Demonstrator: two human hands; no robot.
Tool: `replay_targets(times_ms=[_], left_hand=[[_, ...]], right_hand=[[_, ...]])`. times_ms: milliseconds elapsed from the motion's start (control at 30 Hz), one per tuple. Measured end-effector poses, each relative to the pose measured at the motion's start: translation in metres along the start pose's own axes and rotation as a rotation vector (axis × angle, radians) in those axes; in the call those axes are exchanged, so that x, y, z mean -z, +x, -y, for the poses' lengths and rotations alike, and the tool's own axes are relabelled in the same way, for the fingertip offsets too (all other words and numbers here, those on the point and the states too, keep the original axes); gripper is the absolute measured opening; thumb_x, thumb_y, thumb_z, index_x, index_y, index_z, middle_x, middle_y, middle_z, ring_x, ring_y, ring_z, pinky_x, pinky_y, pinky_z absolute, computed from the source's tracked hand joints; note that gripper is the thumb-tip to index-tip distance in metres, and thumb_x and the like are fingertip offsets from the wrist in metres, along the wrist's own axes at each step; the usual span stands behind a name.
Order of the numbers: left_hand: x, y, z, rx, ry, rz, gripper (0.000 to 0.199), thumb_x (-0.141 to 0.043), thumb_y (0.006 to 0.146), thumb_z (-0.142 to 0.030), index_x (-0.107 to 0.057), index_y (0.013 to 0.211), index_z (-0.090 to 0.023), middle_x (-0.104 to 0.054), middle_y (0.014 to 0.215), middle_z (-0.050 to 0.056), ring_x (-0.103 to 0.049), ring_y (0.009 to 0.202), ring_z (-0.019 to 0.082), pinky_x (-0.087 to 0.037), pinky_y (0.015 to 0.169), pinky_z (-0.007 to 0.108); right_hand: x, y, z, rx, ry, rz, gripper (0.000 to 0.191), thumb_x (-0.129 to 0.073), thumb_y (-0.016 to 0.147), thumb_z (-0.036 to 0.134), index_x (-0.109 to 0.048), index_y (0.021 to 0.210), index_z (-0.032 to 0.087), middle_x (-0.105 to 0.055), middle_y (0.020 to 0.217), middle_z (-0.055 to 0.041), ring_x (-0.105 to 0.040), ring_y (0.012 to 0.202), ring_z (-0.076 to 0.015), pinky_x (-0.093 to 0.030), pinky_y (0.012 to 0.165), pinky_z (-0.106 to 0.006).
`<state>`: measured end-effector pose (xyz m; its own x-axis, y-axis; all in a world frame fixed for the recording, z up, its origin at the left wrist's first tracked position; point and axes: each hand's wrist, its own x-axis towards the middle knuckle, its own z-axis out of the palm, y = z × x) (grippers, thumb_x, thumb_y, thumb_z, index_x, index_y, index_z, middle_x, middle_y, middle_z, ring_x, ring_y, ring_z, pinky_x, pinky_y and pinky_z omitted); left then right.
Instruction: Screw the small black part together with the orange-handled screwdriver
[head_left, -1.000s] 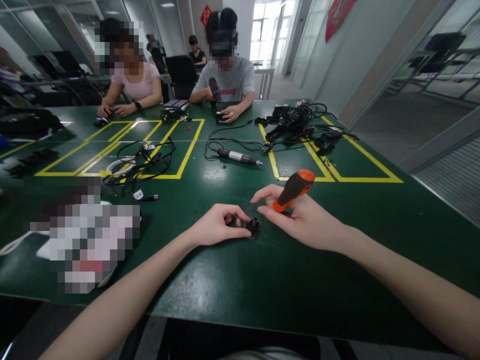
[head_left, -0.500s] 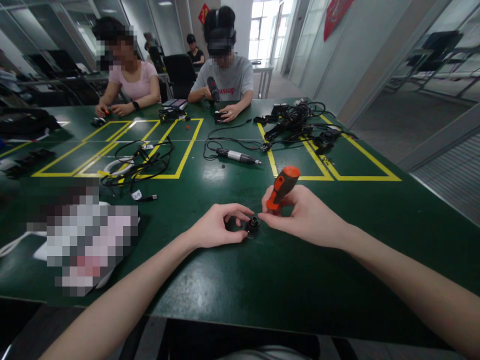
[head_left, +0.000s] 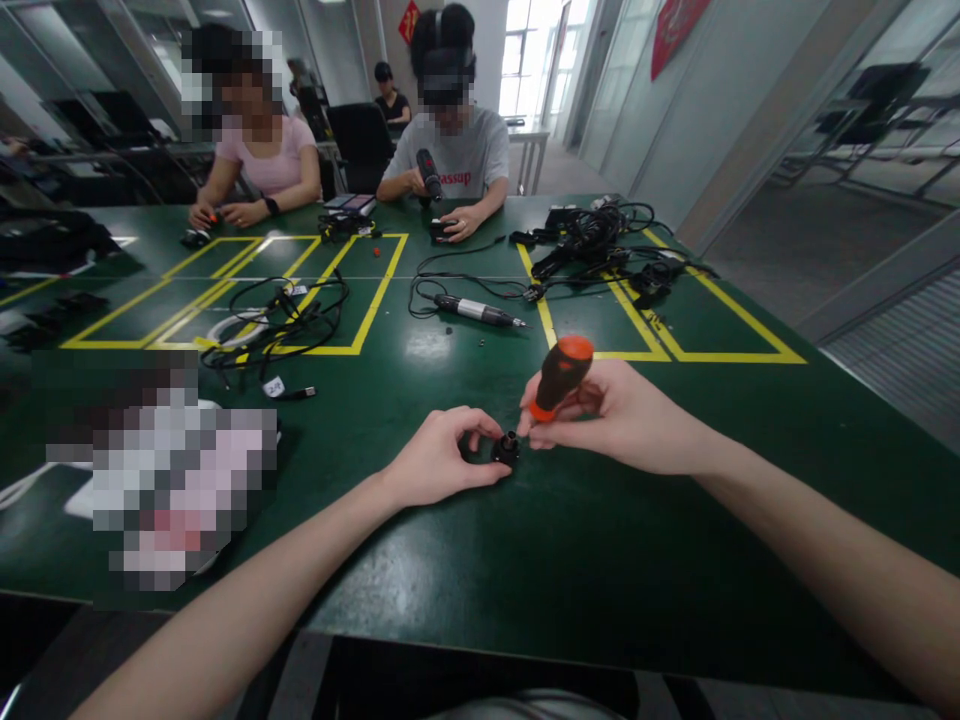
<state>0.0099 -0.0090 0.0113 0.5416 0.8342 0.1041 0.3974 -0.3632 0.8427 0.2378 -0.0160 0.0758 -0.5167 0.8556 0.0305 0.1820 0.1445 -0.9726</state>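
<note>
On the green table in front of me stands a small black round part with a short upright tube on top. My left hand curls around its left side, thumb and fingertips closed on it. In my right hand is a screwdriver with an orange and dark handle, tilted with the handle's end up. Its lower end is close to the right side of the black part. Whether the tip touches the part I cannot tell.
An electric screwdriver pen lies ahead with its cord. Tangled black cables are at the back right, and a cable bundle is at the left. A blurred bag-like item lies near left. Across the table, a person holds a power drill.
My left thumb has closed in against the black part. My right hand has shifted slightly left, and the screwdriver handle has tipped a little lower.
</note>
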Motion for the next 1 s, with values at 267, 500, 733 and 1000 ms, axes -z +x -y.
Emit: replay_targets(times_ms=[267,500,733,1000], left_hand=[[0.000,0.000,0.002,-0.005,0.023,-0.005,0.027,-0.085,0.074,-0.028,-0.078,0.098,-0.016,-0.055,0.071,-0.005,-0.048,0.064,0.011,-0.037,0.061,0.023],[0.000,0.000,0.004,-0.008,0.021,-0.005,0.029,-0.086,0.073,-0.029,-0.081,0.099,-0.016,-0.057,0.072,-0.003,-0.050,0.062,0.010,-0.038,0.058,0.022],[-0.002,0.001,0.002,0.082,-0.216,0.099,0.042,-0.081,0.076,-0.021,-0.075,0.116,-0.012,-0.079,0.094,0.006,-0.065,0.065,0.011,-0.049,0.059,0.021],[0.003,0.005,0.011,0.193,-0.457,0.156,0.049,-0.088,0.071,-0.021,-0.071,0.115,-0.010,-0.082,0.095,0.010,-0.073,0.069,0.013,-0.058,0.069,0.024]], right_hand=[[0.000,0.001,-0.007,-0.023,0.095,-0.016,0.035,-0.093,0.071,0.035,-0.066,0.084,0.017,-0.075,0.079,-0.0036,-0.071,0.069,-0.0167,-0.061,0.068,-0.030],[0.006,0.002,-0.006,0.000,0.074,0.035,0.029,-0.091,0.074,0.038,-0.075,0.079,0.015,-0.073,0.072,-0.0029,-0.065,0.061,-0.0133,-0.058,0.061,-0.027],[0.003,-0.001,-0.008,-0.041,0.200,0.072,0.037,-0.092,0.073,0.030,-0.070,0.100,0.016,-0.079,0.085,-0.0046,-0.076,0.073,-0.0172,-0.062,0.070,-0.029],[0.005,0.002,-0.006,-0.011,0.057,0.016,0.026,-0.092,0.072,0.035,-0.076,0.079,0.016,-0.077,0.079,-0.0045,-0.071,0.073,-0.0167,-0.059,0.071,-0.030]])
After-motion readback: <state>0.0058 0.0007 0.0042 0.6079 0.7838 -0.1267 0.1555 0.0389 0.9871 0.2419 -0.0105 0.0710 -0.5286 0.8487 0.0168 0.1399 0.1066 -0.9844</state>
